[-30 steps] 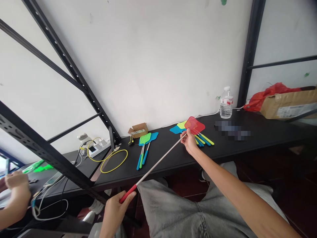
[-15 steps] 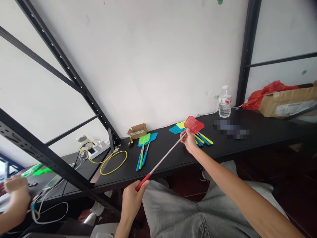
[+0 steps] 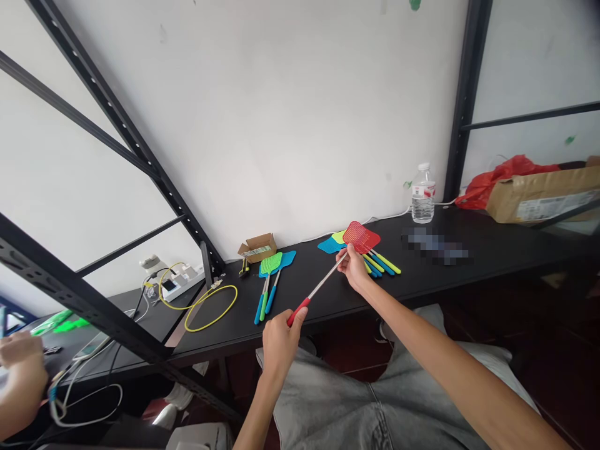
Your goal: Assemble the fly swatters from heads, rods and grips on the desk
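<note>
Swatter work filled both our hands: we held a red plastic fly swatter with a telescoping metal rod (image 3: 328,278) in the air above the front edge of the long black shelf-table (image 3: 422,281), its mesh head over a small pile of blue and yellow-green swatters (image 3: 375,259). Our left hand (image 3: 280,339) had its fingers curled shut around the red grip at the low end, and our right hand (image 3: 352,270) pinched the thin rod just below the head, fingertips narrow around it. We judged the tool light and easy to steer, the rod stiff but slim enough to bend or kink under side load, its sliding sections likely slick, and the mesh head floppy; the padded grip and the neck beside the head looked the safest places to hold. A second pair of swatters, green and blue (image 3: 268,281), lay well apart to the left, near a small open cardboard box (image 3: 257,247) and a yellow cable loop (image 3: 210,306). A clear water bottle (image 3: 422,200) stood upright by the wall to the right, near a black upright post (image 3: 457,106). Bare tabletop between the two swatter piles gave room, while the slanted black frame bars (image 3: 117,119) closed in the left side, where another person's hand (image 3: 19,369) worked among white cables.
</note>
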Available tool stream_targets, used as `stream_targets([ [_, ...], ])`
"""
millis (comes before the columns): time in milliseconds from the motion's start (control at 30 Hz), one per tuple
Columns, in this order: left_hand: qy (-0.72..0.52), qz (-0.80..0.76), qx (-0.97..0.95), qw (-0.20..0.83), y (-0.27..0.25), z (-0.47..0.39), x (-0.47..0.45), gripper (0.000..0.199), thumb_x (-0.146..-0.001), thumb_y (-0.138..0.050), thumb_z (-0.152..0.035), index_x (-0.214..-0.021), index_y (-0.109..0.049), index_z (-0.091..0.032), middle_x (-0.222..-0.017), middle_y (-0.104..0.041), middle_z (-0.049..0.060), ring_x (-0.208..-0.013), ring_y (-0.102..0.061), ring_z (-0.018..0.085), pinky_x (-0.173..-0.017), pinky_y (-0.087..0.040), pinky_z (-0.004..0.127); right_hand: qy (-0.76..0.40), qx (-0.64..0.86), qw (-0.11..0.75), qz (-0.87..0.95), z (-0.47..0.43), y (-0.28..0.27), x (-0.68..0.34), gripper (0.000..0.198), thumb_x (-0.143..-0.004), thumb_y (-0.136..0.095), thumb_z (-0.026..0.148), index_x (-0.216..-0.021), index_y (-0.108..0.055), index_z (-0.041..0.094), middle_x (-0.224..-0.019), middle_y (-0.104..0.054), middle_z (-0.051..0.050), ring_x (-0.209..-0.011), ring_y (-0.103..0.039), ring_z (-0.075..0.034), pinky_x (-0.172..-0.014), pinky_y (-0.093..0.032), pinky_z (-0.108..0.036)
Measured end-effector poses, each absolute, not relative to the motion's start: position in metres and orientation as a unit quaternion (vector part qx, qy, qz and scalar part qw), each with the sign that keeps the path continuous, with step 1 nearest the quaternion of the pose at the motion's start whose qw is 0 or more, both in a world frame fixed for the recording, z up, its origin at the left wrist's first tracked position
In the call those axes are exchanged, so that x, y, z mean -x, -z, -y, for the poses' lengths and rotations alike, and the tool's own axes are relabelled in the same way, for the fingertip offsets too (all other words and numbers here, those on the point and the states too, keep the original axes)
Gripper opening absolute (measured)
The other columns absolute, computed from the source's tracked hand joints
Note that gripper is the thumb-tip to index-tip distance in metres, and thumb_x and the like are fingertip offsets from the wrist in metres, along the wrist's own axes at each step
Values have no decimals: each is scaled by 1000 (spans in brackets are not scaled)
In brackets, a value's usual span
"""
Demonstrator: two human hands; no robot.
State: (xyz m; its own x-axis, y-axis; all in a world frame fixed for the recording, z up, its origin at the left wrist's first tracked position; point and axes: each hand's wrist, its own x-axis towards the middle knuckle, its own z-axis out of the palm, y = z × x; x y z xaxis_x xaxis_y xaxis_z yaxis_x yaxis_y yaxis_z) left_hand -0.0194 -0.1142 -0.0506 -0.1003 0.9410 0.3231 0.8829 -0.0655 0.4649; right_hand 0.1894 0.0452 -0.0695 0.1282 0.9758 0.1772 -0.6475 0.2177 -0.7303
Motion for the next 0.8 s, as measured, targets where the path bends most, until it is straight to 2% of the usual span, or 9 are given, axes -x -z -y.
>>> stream_targets([
  [567,-286,-688,-665,53,55,102,17,59,-89,-37,-67,-57,-25,-19,-48,-34,-3,-50,-26,11,-51,-17,26,-569,255,706,335,-49,73,-193,49,-81,-54,68,-69,-56,20,-61,-59,-1,-48,-49,-11,-45,-40,-24],
  [800,-314,-657,-684,35,54,80,-20,55,-93,-33,-61,-58,-35,-19,-52,-43,-1,-50,-32,12,-54,-17,26,-593,217,655,415,-32,68,-166,48,-82,-54,66,-71,-58,20,-63,-59,-2,-50,-51,-12,-44,-37,-23],
])
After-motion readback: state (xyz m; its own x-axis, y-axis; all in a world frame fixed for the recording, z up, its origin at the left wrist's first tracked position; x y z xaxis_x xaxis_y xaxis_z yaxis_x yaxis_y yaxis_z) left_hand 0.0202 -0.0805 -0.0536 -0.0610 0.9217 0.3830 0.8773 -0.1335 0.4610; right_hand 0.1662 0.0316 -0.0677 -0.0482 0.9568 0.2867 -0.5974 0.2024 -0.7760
